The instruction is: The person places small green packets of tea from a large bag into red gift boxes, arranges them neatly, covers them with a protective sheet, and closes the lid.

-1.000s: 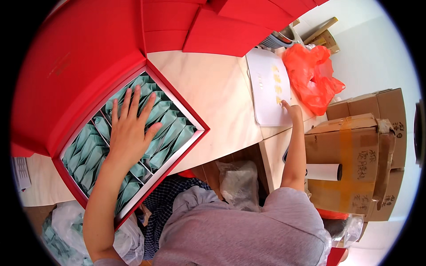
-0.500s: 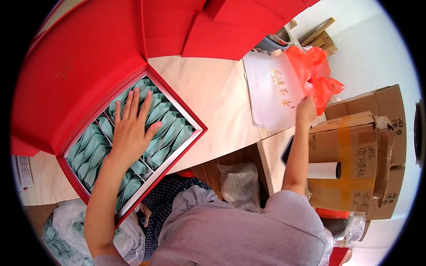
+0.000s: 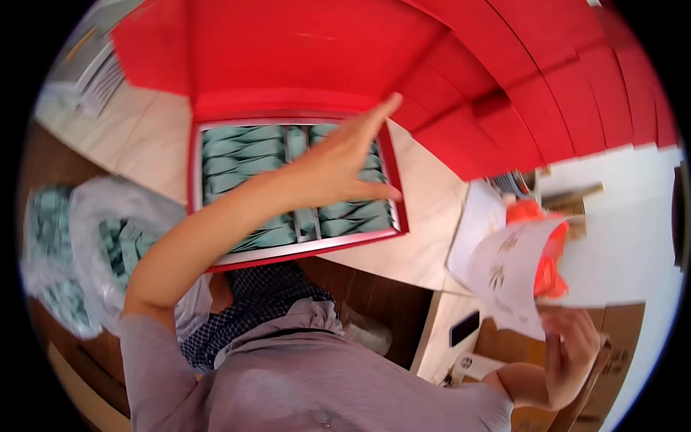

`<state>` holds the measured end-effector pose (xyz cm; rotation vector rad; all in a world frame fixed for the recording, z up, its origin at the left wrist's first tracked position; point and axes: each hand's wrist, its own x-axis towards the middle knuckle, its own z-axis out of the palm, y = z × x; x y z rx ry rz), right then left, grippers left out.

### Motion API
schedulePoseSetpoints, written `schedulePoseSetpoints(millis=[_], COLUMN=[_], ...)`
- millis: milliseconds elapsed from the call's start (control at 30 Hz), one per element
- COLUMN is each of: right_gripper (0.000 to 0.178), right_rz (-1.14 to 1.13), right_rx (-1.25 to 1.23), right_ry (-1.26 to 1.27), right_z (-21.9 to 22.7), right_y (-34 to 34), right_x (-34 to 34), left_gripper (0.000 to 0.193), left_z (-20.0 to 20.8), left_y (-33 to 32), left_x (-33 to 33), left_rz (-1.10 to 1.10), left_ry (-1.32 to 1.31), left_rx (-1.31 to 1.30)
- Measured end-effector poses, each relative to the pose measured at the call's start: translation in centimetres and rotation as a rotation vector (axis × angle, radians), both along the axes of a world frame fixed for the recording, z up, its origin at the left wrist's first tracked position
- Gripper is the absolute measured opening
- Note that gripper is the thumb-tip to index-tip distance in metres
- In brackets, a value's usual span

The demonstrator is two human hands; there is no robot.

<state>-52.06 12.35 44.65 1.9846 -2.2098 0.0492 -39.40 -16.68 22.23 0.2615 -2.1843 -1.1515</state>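
A red gift box with a white inner rim lies on the table, its lid folded back. Rows of small green packets fill its compartments. Over the box's right part stretches my left hand, fingers apart and nothing in it; whether it touches the packets I cannot tell. At the far right, my right hand pinches the corner of a whitish sheet with gold lettering. The sheet is lifted and curved above the pile of similar sheets.
Red boxes are piled along the back right. Behind the lifted sheet sits an orange-red plastic bag. A phone rests on the side surface, near cardboard boxes. Clear bags of green packets stand low at left.
My right hand has pulled a sheet off the pile toward me. My left hand has risen from the packets and turned rightward. The view has swung, so the box now appears squarer.
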Motion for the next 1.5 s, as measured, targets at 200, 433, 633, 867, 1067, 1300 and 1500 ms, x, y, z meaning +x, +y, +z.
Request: schedulePoseSetpoints(millis=[200,433,633,867,1067,1300,1500], right_gripper=[0.014,0.008,0.009,0.009,0.013,0.012,0.011], right_rz=[0.563,0.627,0.311,0.182,0.315,0.323,0.309], right_rx=[0.078,0.055,0.311,0.36,0.342,0.351,0.227], right_ry=[-0.144,-0.496,-0.696,-0.302,-0.425,-0.463,-0.612], right_z=[1.8,1.9,-8.0,-17.2,-20.1,-21.8,-23.4], right_y=[-3.4,-12.1,-27.1,-32.7,-33.2,-33.8,-32.9], right_x=[0.1,-5.8,-6.1,-12.2,-9.3,-5.9,-4.9], left_gripper=[0.088,0.088,0.075,0.044,0.036,0.035,0.037], left_z=[-2.1,-2.4,-3.4,-5.2,-6.8,-7.2,-8.0], left_y=[1.7,3.9,3.7,3.9,3.5,2.6,1.9], left_x=[6.7,15.0,19.1,17.4,16.8,18.1,18.8], left_rz=[-0.358,-0.252,0.219,0.489,0.69,0.836,0.833], left_ry=[0.031,0.12,0.31,0.242,0.283,0.2,0.153], left_rx=[0.566,0.95,0.998,0.817,0.52,0.436,0.434])
